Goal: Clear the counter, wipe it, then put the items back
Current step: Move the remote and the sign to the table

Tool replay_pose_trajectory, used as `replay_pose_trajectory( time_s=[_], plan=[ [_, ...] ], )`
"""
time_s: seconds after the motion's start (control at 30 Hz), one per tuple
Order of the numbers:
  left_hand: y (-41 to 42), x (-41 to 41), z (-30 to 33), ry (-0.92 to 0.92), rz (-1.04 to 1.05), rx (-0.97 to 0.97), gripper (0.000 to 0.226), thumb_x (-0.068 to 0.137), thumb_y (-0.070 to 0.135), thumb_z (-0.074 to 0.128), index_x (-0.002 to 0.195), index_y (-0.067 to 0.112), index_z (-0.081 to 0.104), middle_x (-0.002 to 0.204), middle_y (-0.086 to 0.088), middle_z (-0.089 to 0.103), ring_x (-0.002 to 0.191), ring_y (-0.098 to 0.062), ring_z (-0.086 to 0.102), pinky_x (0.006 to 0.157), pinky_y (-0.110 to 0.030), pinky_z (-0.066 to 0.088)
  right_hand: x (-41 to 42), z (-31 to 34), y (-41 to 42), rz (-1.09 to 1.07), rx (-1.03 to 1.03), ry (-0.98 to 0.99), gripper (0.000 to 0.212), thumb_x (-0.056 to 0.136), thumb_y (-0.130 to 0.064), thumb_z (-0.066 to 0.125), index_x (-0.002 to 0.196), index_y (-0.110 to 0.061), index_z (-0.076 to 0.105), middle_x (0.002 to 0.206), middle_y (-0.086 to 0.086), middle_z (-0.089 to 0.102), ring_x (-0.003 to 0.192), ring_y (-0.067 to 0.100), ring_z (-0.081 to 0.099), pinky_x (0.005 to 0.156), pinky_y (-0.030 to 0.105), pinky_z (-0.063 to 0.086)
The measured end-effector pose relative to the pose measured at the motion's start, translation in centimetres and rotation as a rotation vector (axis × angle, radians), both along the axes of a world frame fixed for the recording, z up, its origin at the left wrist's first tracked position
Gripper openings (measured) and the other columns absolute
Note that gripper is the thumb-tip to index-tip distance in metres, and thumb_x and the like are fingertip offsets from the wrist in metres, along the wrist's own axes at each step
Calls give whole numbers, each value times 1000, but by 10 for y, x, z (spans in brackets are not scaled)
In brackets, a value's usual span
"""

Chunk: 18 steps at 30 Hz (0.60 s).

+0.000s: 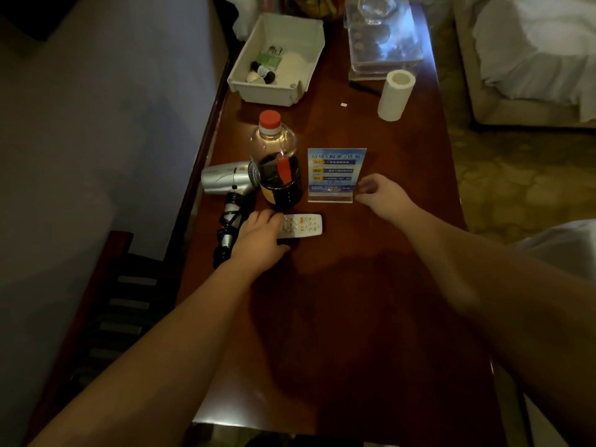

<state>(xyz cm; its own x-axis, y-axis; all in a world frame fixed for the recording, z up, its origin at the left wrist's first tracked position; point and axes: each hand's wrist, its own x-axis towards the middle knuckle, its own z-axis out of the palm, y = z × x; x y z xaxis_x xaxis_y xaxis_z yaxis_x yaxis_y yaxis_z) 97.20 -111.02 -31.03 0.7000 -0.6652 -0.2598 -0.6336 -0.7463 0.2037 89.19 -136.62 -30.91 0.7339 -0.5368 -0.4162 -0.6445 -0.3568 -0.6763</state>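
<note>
On the dark wooden counter (371, 285) lies a white remote control (303, 224); my left hand (261, 238) grips its left end, thumb below and fingers on top. My right hand (382, 192) pinches the right edge of an upright blue acrylic sign stand (335, 172). A red-capped bottle (276, 162) of dark liquid stands between them. A silver hair dryer (227, 182) lies left of the bottle, its black cord coiled by my left wrist.
A white plastic tray (290, 37) of small toiletries sits at the back left. A clear acrylic tray (383, 43) with glassware stands at the back right, a toilet paper roll (395, 95) in front of it. A wall runs along the left; a bed (532, 43) is at the right.
</note>
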Motion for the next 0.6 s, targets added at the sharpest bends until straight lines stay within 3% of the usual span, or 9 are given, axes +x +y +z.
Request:
replay_pose_trajectory(
  time_s=[0.2, 0.43, 0.6],
  plan=[
    [27, -45, 41, 101, 249, -155, 53, 92, 41, 59, 140, 20, 49, 145, -1, 41, 135, -24, 29, 109, -36, 25, -55, 30, 23, 42, 10, 9, 19, 95, -28, 56, 114, -23, 58, 106, -4, 58, 81, 3, 51, 61, 18, 36],
    [78, -135, 91, 276, 621, -383, 40, 92, 43, 59, 129, 27, 57, 138, 3, 47, 130, -18, 38, 104, -44, 41, -137, 81, 66, 188, 30, -20, 22, 95, -36, 52, 113, -26, 60, 109, -3, 60, 98, 12, 56, 78, 28, 41],
    [113, -225, 114, 332, 815, -583, 29, 93, 41, 60, 118, 27, 61, 127, 4, 54, 108, -14, 52, 83, -31, 43, -203, 110, 105, 424, -46, -34, 19, 96, -35, 53, 112, -28, 59, 103, -9, 57, 87, 5, 54, 65, 20, 42]
  ],
)
